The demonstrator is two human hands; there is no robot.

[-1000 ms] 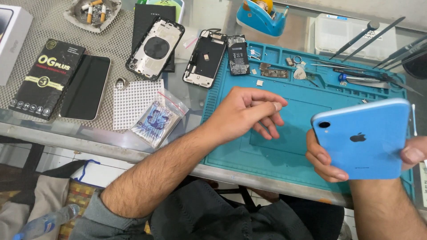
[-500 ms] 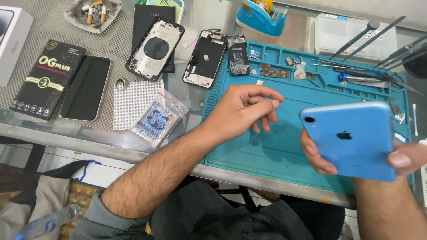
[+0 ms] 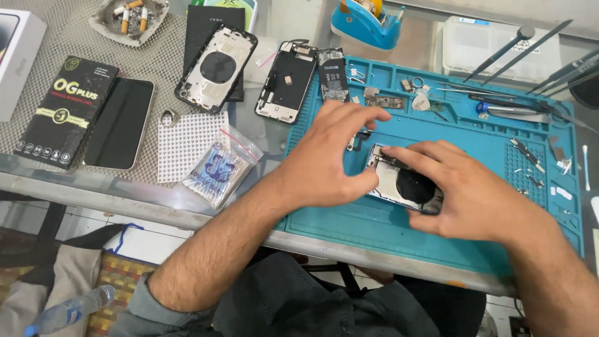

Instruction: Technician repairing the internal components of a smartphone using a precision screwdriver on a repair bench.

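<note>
Glass tabletop (image 3: 274, 134) carried a grey mesh mat (image 3: 62, 47) on its left part and a blue work mat (image 3: 474, 206) on its right. On the mesh lay a white box (image 3: 15, 59), a black packet (image 3: 65, 112), a dark phone screen (image 3: 120, 123) and, farther back, an ashtray (image 3: 128, 19). Beside them sat a plastic bag (image 3: 218, 168), an open phone shell (image 3: 216, 67) and a second stripped frame (image 3: 287, 81).

On the blue mat, the left hand (image 3: 327, 159) gripped the left end of a phone housing (image 3: 390, 184), thumb below and fingers spread over its top edge. That housing lay inside-up near the mat's middle. The right hand (image 3: 465, 187) covered its right half, fingers pressed down on it. Tweezers (image 3: 505, 53) and screwdrivers (image 3: 511, 107) lay along the far right edge.
</note>
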